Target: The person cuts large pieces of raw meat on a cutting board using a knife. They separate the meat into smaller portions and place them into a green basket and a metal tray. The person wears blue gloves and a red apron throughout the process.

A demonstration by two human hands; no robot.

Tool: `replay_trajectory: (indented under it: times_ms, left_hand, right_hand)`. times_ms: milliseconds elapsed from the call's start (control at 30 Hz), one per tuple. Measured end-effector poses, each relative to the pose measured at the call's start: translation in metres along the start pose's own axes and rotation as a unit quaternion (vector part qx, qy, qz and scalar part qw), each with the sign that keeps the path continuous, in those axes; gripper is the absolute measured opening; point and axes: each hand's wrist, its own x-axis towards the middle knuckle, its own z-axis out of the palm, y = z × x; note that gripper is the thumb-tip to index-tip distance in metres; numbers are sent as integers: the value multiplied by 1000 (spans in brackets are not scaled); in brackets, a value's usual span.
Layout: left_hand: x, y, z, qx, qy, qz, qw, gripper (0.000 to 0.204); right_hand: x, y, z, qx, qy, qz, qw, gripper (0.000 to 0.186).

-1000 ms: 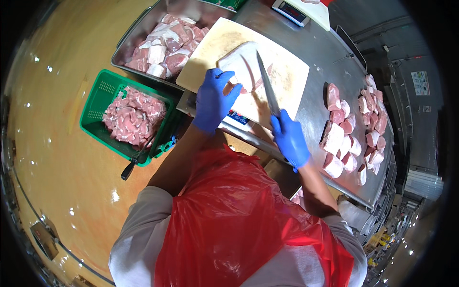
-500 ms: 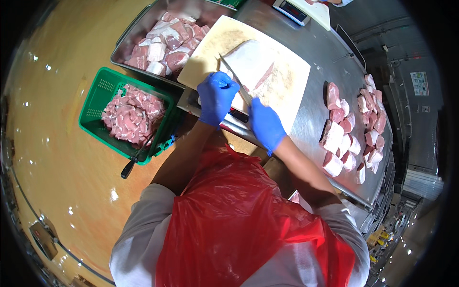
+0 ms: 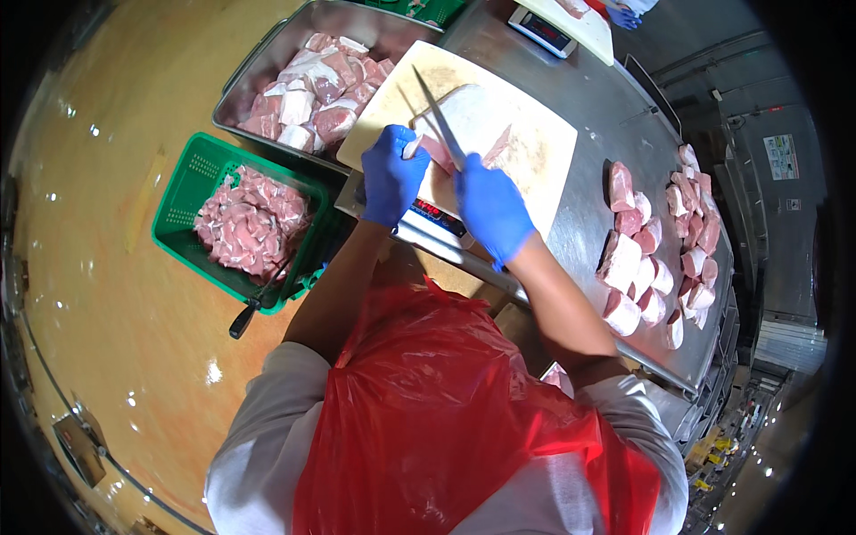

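Observation:
A large pale slab of meat (image 3: 471, 114) lies on the white cutting board (image 3: 546, 152), with pink cut flesh showing along its near side. My right hand (image 3: 496, 210), in a blue glove, is closed around the handle of a knife (image 3: 439, 114). Its long blade points away and to the left, over the slab's left part. My blue-gloved left hand (image 3: 390, 178) is closed at the board's near left edge, and a small pale strip of meat (image 3: 411, 147) sticks out between thumb and fingers. Below the board, a scale's red display (image 3: 435, 215) shows between my hands.
Left of the board stands a metal tub (image 3: 234, 109) of meat chunks, with a green basket (image 3: 176, 234) of trimmings nearer me. A black-handled tool (image 3: 242, 319) leans on the basket. Meat pieces (image 3: 635, 259) line the steel table's right side. Another person's gloved hand (image 3: 624, 16) shows at top right.
The knife has come up off the slab's near edge, its tip swinging farther away. My left hand has drawn back left and nearer with the strip. The slab's cut near side now shows.

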Motion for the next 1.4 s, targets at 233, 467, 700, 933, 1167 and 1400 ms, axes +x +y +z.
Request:
replay_trajectory:
  times_ms: [233,467,700,933,1167,1400]
  left_hand:
    - [-6,-2,0,-9,36,-21,999,12]
    - [3,-29,-61,-99,70,-268,956,22]
    - [-51,-203,-253,452,-94,-201,864,31]
    - [82,-60,-160,117,-74,-83,987,42]
    - [124,37,-27,72,-252,17,965,65]
    - [95,37,35,146,-308,20,940,107]
  right_hand:
    - [32,-7,29,-81,-58,0,995,24]
    - [-74,56,2,-212,-176,-8,961,20]
    - [-137,101,-22,-14,25,43,999,16]
    - [-102,95,-32,224,142,228,937,24]
    - [-101,89,-52,263,185,207,924,23]
    - [-145,116,-28,275,167,287,902,24]
